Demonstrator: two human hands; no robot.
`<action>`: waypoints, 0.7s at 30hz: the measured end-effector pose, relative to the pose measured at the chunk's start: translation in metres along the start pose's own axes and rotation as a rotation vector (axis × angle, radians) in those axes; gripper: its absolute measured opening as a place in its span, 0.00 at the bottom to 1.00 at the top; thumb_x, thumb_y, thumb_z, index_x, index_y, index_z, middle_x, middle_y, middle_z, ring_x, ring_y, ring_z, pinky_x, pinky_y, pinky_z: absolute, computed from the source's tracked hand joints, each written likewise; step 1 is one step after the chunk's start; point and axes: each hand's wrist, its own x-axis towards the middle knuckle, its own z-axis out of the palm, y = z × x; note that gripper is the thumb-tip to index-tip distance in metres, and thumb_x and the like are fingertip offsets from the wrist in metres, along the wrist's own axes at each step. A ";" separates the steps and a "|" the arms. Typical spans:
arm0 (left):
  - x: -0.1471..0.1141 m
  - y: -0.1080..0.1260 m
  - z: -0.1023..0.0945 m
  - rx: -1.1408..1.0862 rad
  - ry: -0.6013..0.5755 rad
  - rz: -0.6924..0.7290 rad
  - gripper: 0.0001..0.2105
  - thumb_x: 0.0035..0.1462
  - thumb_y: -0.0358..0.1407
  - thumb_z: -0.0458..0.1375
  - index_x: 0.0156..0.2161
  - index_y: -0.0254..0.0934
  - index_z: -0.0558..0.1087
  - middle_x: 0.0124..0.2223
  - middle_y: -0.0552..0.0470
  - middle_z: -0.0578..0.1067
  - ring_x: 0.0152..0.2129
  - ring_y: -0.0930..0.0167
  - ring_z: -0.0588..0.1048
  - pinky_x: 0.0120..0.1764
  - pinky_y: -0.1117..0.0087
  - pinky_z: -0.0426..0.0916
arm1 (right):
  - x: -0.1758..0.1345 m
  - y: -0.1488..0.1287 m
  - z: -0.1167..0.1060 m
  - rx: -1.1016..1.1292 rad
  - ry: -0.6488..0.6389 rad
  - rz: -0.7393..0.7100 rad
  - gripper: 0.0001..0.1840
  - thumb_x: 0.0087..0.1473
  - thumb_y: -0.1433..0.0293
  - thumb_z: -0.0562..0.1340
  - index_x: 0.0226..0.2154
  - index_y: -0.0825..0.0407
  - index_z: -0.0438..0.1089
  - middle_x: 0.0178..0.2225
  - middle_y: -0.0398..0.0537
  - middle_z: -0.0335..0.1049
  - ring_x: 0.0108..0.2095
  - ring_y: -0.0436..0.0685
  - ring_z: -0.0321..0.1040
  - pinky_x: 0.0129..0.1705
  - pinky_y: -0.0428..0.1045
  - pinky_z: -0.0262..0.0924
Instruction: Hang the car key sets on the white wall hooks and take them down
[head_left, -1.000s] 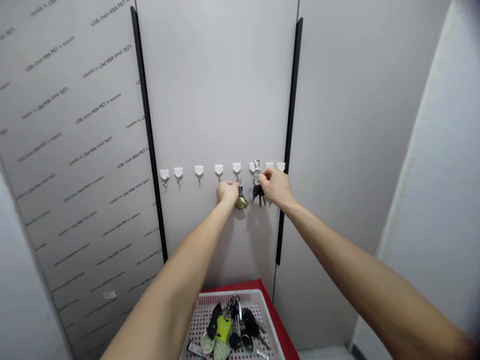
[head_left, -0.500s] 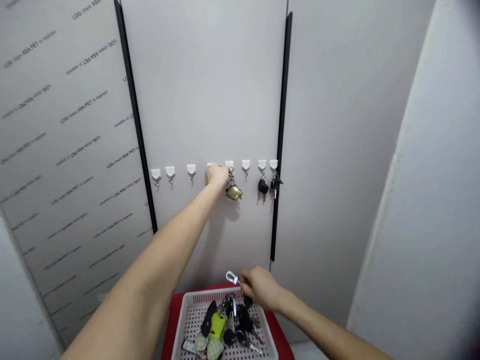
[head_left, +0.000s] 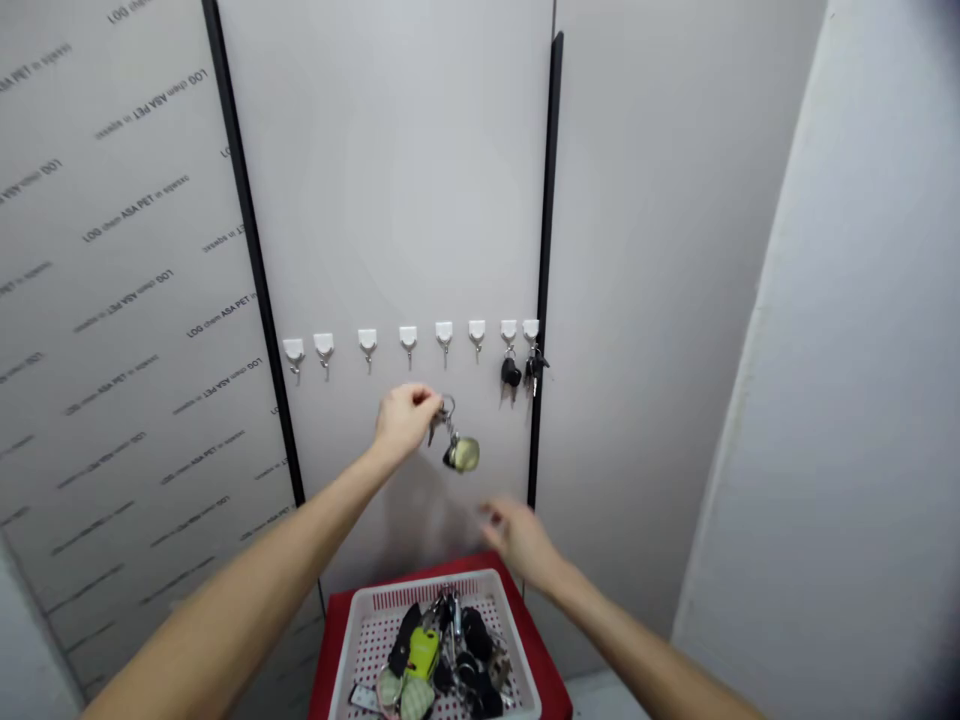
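My left hand point(head_left: 406, 420) pinches the ring of a bunch of keys point(head_left: 461, 452), with a round brass-coloured fob and a black piece dangling below it. The bunch hangs in front of the panel, under a row of white wall hooks point(head_left: 407, 340). My right hand point(head_left: 521, 540) is above the back right of the basket, its fingers apart and blurred, with nothing seen in them. In the white plastic basket point(head_left: 531, 655) lie several keys and fobs, among them a yellow-green fob point(head_left: 423, 652) and a pale checked pouch point(head_left: 415, 696).
Black-headed keys point(head_left: 511, 373) and another key bunch point(head_left: 535, 368) hang on the two rightmost hooks. The basket rests on a red surface point(head_left: 551, 680). Black vertical strips point(head_left: 551, 180) edge the panel, and a white wall point(head_left: 832, 400) stands at the right.
My left hand has taken the brass-fob keys off their hook and moved down with them. My right hand has let go of the white clip item and risen slightly. The view has shifted a little.
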 end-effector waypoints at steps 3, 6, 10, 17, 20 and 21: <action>-0.042 -0.025 0.003 0.076 -0.143 -0.023 0.09 0.39 0.36 0.47 0.19 0.34 0.66 0.19 0.55 0.67 0.19 0.77 0.64 0.24 0.78 0.57 | 0.043 0.003 -0.054 0.017 0.512 0.069 0.16 0.40 0.67 0.51 0.34 0.55 0.59 0.35 0.51 0.58 0.36 0.52 0.55 0.39 0.46 0.49; -0.079 -0.049 0.011 0.148 -0.226 -0.033 0.10 0.40 0.36 0.45 0.19 0.34 0.66 0.21 0.54 0.67 0.20 0.77 0.64 0.24 0.77 0.56 | 0.079 0.001 -0.092 -0.008 0.729 0.206 0.21 0.38 0.62 0.52 0.38 0.54 0.56 0.40 0.52 0.51 0.41 0.55 0.50 0.41 0.49 0.47; -0.114 -0.079 0.019 0.229 -0.300 -0.106 0.12 0.42 0.36 0.43 0.19 0.34 0.66 0.22 0.54 0.66 0.20 0.76 0.63 0.24 0.77 0.54 | 0.104 -0.006 -0.100 -0.003 0.710 0.380 0.26 0.35 0.58 0.53 0.40 0.51 0.53 0.41 0.53 0.47 0.39 0.58 0.51 0.36 0.51 0.49; -0.146 -0.108 0.022 0.255 -0.370 -0.191 0.11 0.43 0.36 0.43 0.21 0.34 0.66 0.24 0.54 0.66 0.22 0.77 0.63 0.25 0.77 0.53 | 0.119 -0.015 -0.084 0.012 0.746 0.473 0.27 0.35 0.59 0.53 0.41 0.49 0.51 0.40 0.50 0.46 0.34 0.54 0.56 0.32 0.48 0.51; -0.152 -0.111 0.023 0.239 -0.367 -0.203 0.12 0.44 0.36 0.43 0.21 0.34 0.65 0.24 0.55 0.66 0.21 0.77 0.63 0.25 0.77 0.53 | 0.121 -0.016 -0.085 -0.039 0.738 0.509 0.25 0.36 0.61 0.53 0.41 0.47 0.52 0.39 0.48 0.47 0.32 0.52 0.57 0.30 0.48 0.52; -0.154 -0.111 0.024 0.238 -0.368 -0.207 0.12 0.44 0.36 0.43 0.21 0.34 0.65 0.24 0.55 0.66 0.21 0.78 0.63 0.25 0.78 0.53 | 0.121 -0.016 -0.086 -0.059 0.731 0.519 0.24 0.37 0.62 0.52 0.41 0.46 0.53 0.39 0.48 0.47 0.31 0.52 0.57 0.30 0.48 0.52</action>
